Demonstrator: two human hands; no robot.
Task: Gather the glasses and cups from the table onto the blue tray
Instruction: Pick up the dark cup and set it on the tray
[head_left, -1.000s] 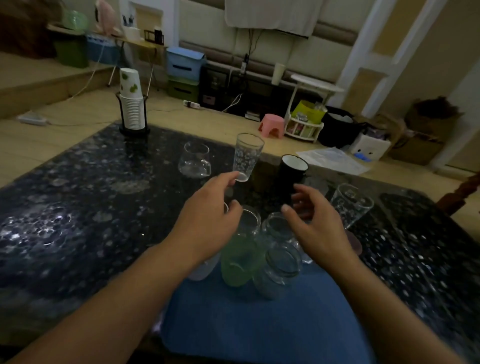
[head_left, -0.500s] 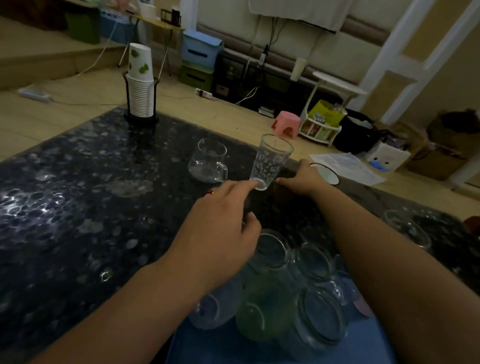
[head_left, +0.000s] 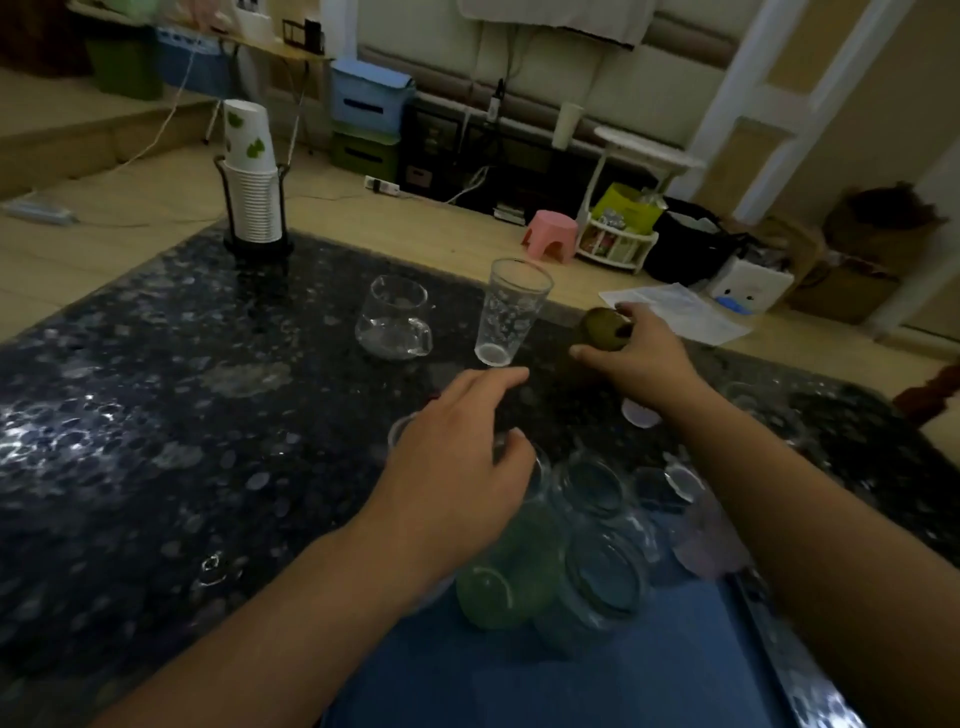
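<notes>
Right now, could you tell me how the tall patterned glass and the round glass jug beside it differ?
The tall patterned glass is narrow, straight-sided and tapers toward its base; the round glass jug is squat and bulbous. The jug has a pouring lip; the tall glass has a plain rim. Both are clear, upright and on the table, off the tray.

No legible text in view.
Paper cups (head_left: 248, 136) carry green leaf prints only, no lettering; the sheet of paper (head_left: 675, 310) on the floor shows print too small and blurred to read; white box (head_left: 748, 285) bears a drawn face, no words.
</notes>
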